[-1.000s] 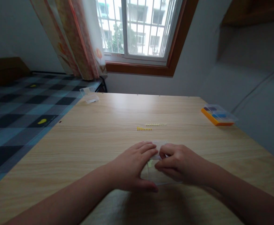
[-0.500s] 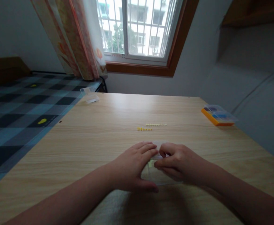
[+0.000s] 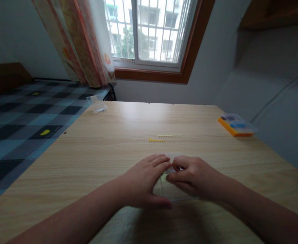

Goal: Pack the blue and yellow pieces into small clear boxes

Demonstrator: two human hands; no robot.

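Note:
A small clear plastic box (image 3: 169, 191) lies on the wooden table (image 3: 113, 149) close to me. My left hand (image 3: 144, 181) rests against its left side, thumb along the near edge and fingers curved over the top. My right hand (image 3: 193, 178) is closed in a pinch over the box's far edge; what its fingertips hold is hidden. Just beyond the hands lie two short rows of small beads, a yellow row (image 3: 156, 140) and a paler row (image 3: 169, 135).
A clear open box (image 3: 96, 103) sits at the table's far left corner. An orange tray with a clear lid (image 3: 236, 124) lies at the right edge. A bed with a checked cover (image 3: 24, 122) stands to the left. The window and curtain are behind the table.
Almost nothing differs. My right fingers have shifted slightly over the box's far edge; the left hand and the box stay in place.

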